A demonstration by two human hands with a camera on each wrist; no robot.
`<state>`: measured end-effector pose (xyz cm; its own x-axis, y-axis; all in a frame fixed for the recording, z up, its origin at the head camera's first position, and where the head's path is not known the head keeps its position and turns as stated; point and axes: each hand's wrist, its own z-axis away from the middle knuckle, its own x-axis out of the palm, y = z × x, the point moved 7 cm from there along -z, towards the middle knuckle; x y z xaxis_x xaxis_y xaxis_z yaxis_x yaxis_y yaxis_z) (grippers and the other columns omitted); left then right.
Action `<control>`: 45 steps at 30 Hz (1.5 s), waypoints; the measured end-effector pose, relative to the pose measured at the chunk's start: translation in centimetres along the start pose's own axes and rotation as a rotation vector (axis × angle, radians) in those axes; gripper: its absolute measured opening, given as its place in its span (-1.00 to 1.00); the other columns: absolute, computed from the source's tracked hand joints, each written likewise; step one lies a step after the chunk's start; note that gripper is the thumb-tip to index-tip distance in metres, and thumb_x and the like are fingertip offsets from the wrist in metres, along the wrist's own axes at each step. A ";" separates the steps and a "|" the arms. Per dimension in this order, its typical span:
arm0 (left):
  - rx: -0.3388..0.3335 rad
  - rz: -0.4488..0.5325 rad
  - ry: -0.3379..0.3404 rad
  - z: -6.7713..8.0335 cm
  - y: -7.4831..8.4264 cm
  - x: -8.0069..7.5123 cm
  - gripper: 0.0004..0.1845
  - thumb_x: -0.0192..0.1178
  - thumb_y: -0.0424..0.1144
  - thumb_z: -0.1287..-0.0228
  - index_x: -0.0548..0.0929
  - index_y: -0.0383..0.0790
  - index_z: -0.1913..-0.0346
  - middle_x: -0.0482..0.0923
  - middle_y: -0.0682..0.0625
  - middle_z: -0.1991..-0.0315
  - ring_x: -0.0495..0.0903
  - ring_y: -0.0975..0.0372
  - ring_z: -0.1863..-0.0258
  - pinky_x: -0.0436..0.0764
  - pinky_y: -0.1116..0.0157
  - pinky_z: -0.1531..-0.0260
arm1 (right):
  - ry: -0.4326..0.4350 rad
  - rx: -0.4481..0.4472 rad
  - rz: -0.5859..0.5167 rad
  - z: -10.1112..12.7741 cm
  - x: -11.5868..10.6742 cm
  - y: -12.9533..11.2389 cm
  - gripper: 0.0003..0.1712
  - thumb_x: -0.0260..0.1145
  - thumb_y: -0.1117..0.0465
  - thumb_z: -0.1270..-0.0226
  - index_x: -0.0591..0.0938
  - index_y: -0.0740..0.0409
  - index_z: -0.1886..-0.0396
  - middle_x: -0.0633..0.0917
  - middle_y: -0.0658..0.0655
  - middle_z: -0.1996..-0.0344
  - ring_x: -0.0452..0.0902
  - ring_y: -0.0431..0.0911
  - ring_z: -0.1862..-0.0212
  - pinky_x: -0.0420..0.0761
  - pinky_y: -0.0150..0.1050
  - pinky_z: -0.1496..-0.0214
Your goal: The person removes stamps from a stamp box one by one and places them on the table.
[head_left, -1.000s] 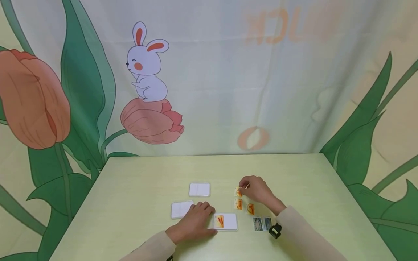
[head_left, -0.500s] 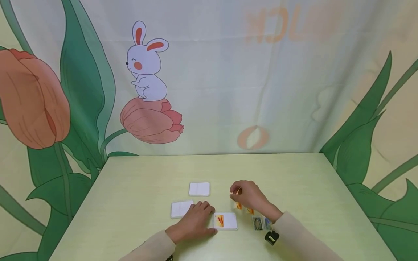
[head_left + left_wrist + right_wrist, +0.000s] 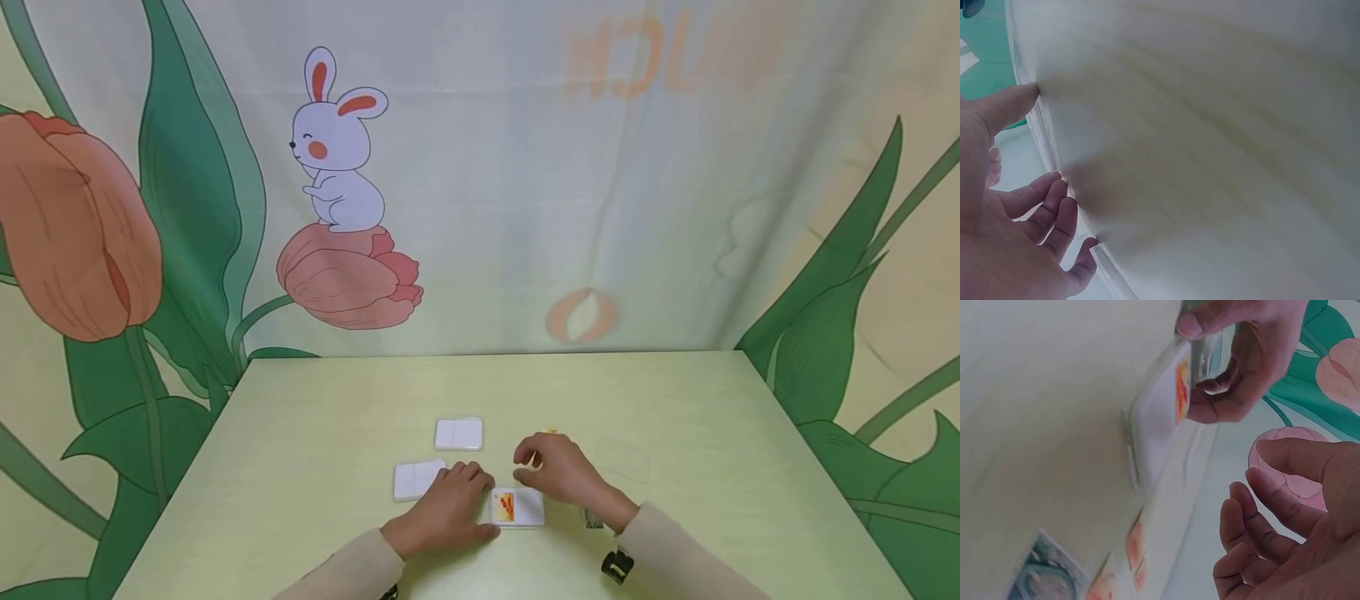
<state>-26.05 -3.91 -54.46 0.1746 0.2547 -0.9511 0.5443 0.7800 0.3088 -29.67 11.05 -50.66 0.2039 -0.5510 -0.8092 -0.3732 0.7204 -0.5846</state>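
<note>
A flat white case with rounded corners lies on the table, an orange picture card on its left part. My left hand holds the case's left end between thumb and index finger; the other fingertips touch the tabletop. Just above the case's upper right side is my right hand, its fingers loosely bent and thumb apart, with nothing seen between them. In the right wrist view, loose orange cards and a dark picture card lie near the case. The right hand hides most of these cards in the head view.
Two more white cases lie on the left, one farther back and one partly behind the left hand. Another orange card peeks out behind the right hand. A printed curtain hangs at the table's back edge.
My right hand has come from the farthest orange card toward me and left, close to the white case, covering most loose cards. The left hand has stayed at the case.
</note>
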 end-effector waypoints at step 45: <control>0.000 -0.012 0.009 -0.1 -0.1 0.1 -0.40 0.38 0.19 -0.05 0.55 -0.10 -0.06 0.49 0.09 0.02 0.42 0.21 0.03 0.40 0.13 0.01 | -0.126 0.029 0.048 0.0 4.8 0.8 -0.86 0.49 0.22 -0.07 0.65 -0.01 0.47 0.58 -0.10 0.49 0.40 -0.26 0.40 0.42 -0.34 0.28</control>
<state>-26.14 -3.89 -54.56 0.1612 0.2506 -0.9546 0.5459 0.7831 0.2978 -29.05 9.02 -55.01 0.2991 -0.4595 -0.8363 -0.3591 0.7578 -0.5448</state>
